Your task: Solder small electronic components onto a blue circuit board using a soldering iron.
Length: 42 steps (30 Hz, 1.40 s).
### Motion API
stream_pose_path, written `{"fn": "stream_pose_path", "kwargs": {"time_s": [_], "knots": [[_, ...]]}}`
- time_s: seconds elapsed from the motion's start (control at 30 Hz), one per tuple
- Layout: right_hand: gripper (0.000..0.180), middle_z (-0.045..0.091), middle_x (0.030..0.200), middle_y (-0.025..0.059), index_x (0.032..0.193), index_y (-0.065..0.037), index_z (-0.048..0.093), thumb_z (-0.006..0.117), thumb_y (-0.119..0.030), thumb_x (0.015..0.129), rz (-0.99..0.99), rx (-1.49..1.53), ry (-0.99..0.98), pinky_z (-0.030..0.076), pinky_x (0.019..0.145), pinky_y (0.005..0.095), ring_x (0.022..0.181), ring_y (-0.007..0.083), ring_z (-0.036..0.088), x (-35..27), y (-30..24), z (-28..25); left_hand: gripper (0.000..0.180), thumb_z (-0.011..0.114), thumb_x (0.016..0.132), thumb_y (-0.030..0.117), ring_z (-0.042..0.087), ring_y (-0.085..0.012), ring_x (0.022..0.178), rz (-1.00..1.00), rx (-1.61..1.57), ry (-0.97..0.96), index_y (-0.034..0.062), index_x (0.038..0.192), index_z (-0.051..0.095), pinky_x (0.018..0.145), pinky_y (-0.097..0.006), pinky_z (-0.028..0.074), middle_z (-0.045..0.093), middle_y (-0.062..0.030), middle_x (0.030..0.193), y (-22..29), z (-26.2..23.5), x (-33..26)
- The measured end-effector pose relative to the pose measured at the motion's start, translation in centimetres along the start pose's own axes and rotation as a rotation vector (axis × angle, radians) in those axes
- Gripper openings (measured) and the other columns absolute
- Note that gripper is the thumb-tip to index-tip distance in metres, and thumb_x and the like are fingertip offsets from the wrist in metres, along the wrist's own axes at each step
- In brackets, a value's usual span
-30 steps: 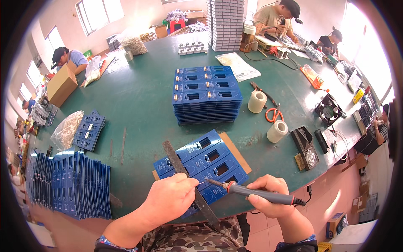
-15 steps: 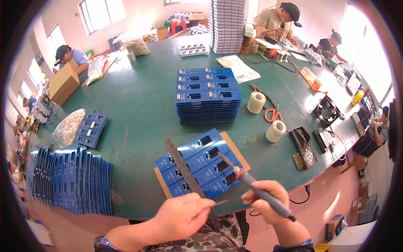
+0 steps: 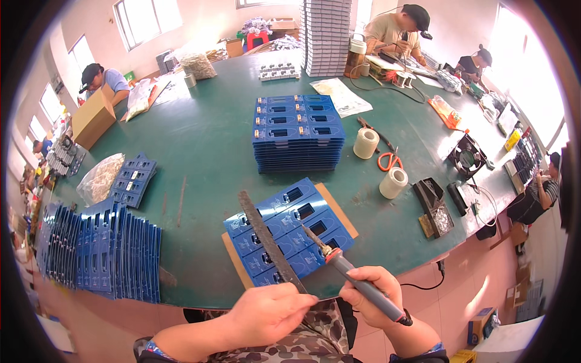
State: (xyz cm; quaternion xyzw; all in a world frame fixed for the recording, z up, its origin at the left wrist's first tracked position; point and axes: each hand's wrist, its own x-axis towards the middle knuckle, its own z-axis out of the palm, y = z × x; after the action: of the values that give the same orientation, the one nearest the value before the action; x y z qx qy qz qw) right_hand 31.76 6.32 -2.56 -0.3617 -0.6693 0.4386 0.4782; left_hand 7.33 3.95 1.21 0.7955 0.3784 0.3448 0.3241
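My left hand [image 3: 273, 313] grips the near end of a long dark metal file [image 3: 266, 239], which slants up and to the left over a blue circuit board panel [image 3: 289, 230]. That panel lies on a brown cardboard sheet [image 3: 339, 209] near the table's front edge. A soldering iron [image 3: 357, 281] with a grey handle and red collar is held in my right hand [image 3: 372, 296]. Its tip points up-left, hovering over the panel's near right part beside the file.
A stack of blue panels [image 3: 298, 130] sits mid-table; upright blue panels [image 3: 100, 251] stand at the left edge. Two tape rolls [image 3: 365, 143], orange scissors [image 3: 390, 160], a small fan [image 3: 467, 158] and a parts box [image 3: 433, 209] lie to the right. Other people work at the far side.
My right hand has swung the soldering iron from lying sideways to pointing up-left over the panel. My left hand has slid down and right along the file.
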Motion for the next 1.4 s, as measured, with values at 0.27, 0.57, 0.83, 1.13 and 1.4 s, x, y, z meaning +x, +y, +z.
{"fn": "stream_pose_path", "kwargs": {"time_s": [0.27, 0.57, 0.83, 1.13, 1.4], "knots": [[0.039, 0.068, 0.086, 0.0116, 0.115, 0.003, 0.062, 0.072, -0.018, 0.083, -0.122, -0.055, -0.19, 0.051, 0.068, 0.0293, 0.075, 0.0175, 0.064, 1.9, -1.1, -4.6, 0.015, 0.065, 0.08, -0.003, 0.057, -0.0238, 0.057, -0.109, 0.248, 0.205, 0.0013, 0.093, 0.069, 0.052, -0.032, 0.046, 0.059, -0.0098, 0.07, -1.4, -3.0, 1.1], [0.028, 0.068, 0.077, 0.0116, 0.097, 0.005, 0.065, 0.07, -0.017, 0.081, 0.011, -0.072, -0.12, 0.05, 0.059, 0.0278, 0.064, 0.0158, 0.065, 2.0, -0.7, -4.7, 0.013, 0.063, 0.081, 0.002, 0.06, -0.0279, 0.061, -0.149, 0.355, 0.133, 0.0013, 0.092, 0.069, 0.056, -0.036, 0.049, 0.06, -0.0112, 0.071, -1.8, -3.1, 1.7], [0.027, 0.069, 0.075, 0.0123, 0.093, 0.007, 0.065, 0.07, -0.016, 0.08, 0.121, -0.052, -0.149, 0.052, 0.06, 0.0279, 0.066, 0.0169, 0.067, 2.5, -1.0, -4.4, 0.013, 0.063, 0.08, 0.002, 0.06, -0.0281, 0.063, -0.161, 0.371, 0.092, 0.0021, 0.092, 0.07, 0.057, -0.036, 0.049, 0.06, -0.0106, 0.071, -2.1, -3.1, 1.8], [0.024, 0.068, 0.075, 0.011, 0.096, 0.003, 0.067, 0.073, -0.014, 0.081, 0.032, -0.068, -0.154, 0.049, 0.056, 0.0283, 0.061, 0.0175, 0.064, 2.6, -1.2, -4.5, 0.014, 0.064, 0.08, 0.003, 0.061, -0.027, 0.064, -0.157, 0.388, 0.069, 0.0031, 0.093, 0.07, 0.057, -0.035, 0.05, 0.06, -0.0092, 0.072, -2.4, -2.8, 2.0], [0.029, 0.069, 0.072, 0.0111, 0.091, 0.007, 0.065, 0.07, -0.019, 0.081, 0.067, -0.086, -0.127, 0.051, 0.057, 0.0273, 0.062, 0.0158, 0.066, 2.5, -1.4, -4.8, 0.014, 0.064, 0.081, 0.003, 0.062, -0.0272, 0.065, -0.158, 0.389, 0.06, 0.0027, 0.093, 0.07, 0.057, -0.036, 0.05, 0.061, -0.0093, 0.073, -2.1, -2.6, 2.3]]}}
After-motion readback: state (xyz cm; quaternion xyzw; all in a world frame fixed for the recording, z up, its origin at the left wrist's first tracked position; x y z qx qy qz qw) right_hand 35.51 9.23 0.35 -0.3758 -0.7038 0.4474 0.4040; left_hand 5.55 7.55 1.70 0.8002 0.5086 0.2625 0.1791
